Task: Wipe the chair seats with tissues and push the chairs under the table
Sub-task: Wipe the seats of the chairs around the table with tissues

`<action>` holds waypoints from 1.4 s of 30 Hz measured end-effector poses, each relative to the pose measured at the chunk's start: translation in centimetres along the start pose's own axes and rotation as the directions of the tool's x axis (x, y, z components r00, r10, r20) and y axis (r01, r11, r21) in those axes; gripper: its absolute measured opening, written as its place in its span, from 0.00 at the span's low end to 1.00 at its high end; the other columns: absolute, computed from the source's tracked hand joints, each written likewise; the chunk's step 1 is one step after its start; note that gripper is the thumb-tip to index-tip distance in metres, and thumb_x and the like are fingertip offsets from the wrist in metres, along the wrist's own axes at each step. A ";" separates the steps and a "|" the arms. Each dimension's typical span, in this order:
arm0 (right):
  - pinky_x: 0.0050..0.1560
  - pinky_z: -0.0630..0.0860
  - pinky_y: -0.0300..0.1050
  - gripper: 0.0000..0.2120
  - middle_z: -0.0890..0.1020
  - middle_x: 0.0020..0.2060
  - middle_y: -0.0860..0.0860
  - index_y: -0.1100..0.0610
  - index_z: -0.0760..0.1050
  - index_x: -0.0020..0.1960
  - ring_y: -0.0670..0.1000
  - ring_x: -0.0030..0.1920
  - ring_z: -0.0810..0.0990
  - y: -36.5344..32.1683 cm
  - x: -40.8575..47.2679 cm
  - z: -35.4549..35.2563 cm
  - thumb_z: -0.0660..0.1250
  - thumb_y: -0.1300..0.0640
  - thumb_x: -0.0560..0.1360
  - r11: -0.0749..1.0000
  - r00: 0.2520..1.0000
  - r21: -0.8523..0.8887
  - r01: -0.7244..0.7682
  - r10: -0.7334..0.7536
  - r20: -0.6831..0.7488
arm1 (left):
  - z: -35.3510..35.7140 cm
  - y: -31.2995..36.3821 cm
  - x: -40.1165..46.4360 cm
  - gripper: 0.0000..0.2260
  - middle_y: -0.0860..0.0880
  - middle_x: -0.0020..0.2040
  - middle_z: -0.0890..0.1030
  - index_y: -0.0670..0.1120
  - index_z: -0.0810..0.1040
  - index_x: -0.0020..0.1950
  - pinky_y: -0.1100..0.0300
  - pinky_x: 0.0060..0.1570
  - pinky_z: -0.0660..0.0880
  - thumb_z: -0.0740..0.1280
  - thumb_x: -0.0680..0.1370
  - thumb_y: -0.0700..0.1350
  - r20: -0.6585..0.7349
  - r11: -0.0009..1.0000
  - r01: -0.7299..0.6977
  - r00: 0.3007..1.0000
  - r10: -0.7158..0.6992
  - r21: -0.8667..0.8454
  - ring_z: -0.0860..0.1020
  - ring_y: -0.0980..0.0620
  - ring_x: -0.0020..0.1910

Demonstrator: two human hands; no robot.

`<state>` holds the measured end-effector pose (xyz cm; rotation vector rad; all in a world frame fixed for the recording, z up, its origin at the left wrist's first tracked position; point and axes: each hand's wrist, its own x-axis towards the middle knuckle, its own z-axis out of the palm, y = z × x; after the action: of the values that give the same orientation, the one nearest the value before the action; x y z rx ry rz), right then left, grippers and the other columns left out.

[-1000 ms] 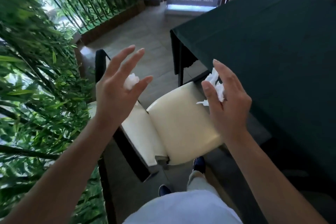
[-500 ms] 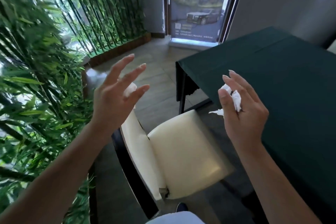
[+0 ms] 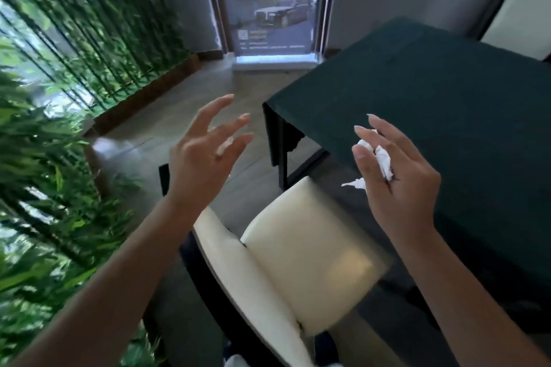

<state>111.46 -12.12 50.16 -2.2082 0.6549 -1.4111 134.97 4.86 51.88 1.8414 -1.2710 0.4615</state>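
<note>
Chair seat (image 3: pixel 310 250) lies below both raised hands, nearer the right hand (image 3: pixel 396 185), whose grip pinches crumpled tissue (image 3: pixel 383 162); the left hand (image 3: pixel 198 167), fingers spread, hides a scrap.

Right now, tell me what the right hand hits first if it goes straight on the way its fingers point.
Probably the dark green table: the right hand, pinching a crumpled tissue, points up and forward over its near edge. Depth is unclear, so it might pass above.

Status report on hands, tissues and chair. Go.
Left hand and right hand raised, each holding a crumpled tissue. Cream chair below, seat partly under the green table. Nothing in the way.
</note>
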 end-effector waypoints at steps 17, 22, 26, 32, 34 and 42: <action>0.55 0.82 0.44 0.14 0.82 0.66 0.52 0.56 0.84 0.62 0.45 0.61 0.83 -9.9 -1.0 6.7 0.67 0.50 0.83 0.950 0.994 -0.310 -0.037 0.003 -0.110 | -0.9 -10.0 4.9 0.14 0.51 0.69 0.79 0.47 0.85 0.62 0.55 0.49 0.83 0.71 0.80 0.52 0.151 0.956 -0.075 0.981 0.121 -0.282 0.83 0.52 0.38; 0.57 0.80 0.39 0.14 0.82 0.66 0.51 0.55 0.84 0.63 0.44 0.61 0.83 -7.6 -0.2 6.7 0.67 0.48 0.83 0.942 0.990 -0.327 -0.080 0.037 -0.137 | 1.3 -10.0 6.5 0.14 0.51 0.70 0.78 0.47 0.85 0.63 0.58 0.50 0.82 0.72 0.80 0.51 0.200 0.950 -0.082 0.969 0.146 -0.300 0.84 0.50 0.39; 0.57 0.78 0.35 0.13 0.82 0.66 0.51 0.56 0.84 0.62 0.41 0.59 0.82 -5.5 1.6 8.0 0.69 0.51 0.82 0.949 0.986 -0.289 -0.122 0.083 -0.143 | 3.0 -10.9 7.9 0.14 0.53 0.72 0.77 0.48 0.84 0.63 0.75 0.54 0.74 0.71 0.80 0.52 0.225 0.962 -0.104 0.961 0.163 -0.254 0.81 0.60 0.40; 0.58 0.78 0.37 0.14 0.82 0.66 0.52 0.57 0.84 0.62 0.43 0.60 0.83 -3.5 4.5 10.4 0.68 0.50 0.82 0.959 0.977 -0.243 -0.146 0.102 -0.186 | 4.2 -13.0 11.0 0.13 0.55 0.72 0.77 0.49 0.85 0.62 0.77 0.55 0.72 0.72 0.80 0.52 0.206 0.963 -0.114 0.964 0.167 -0.245 0.79 0.61 0.44; 0.59 0.77 0.35 0.14 0.82 0.66 0.52 0.56 0.84 0.62 0.42 0.61 0.82 -2.8 4.8 10.9 0.68 0.49 0.83 0.955 0.974 -0.253 -0.154 0.104 -0.203 | 5.1 -13.8 11.9 0.13 0.55 0.72 0.76 0.50 0.85 0.62 0.70 0.53 0.76 0.72 0.80 0.52 0.243 0.965 -0.104 0.956 0.164 -0.239 0.79 0.61 0.40; 0.61 0.72 0.29 0.14 0.81 0.67 0.48 0.55 0.84 0.62 0.30 0.61 0.77 -1.5 6.1 14.9 0.68 0.50 0.82 0.882 0.911 -0.272 -0.386 0.317 -0.265 | 9.5 -17.6 15.5 0.15 0.53 0.71 0.77 0.49 0.85 0.62 0.54 0.50 0.82 0.69 0.80 0.54 0.358 0.923 -0.147 0.891 0.279 -0.355 0.82 0.55 0.42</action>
<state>127.57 -13.02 49.62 -2.0306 1.3762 -1.4333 155.85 -9.30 49.58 1.5680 -1.7301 -0.0246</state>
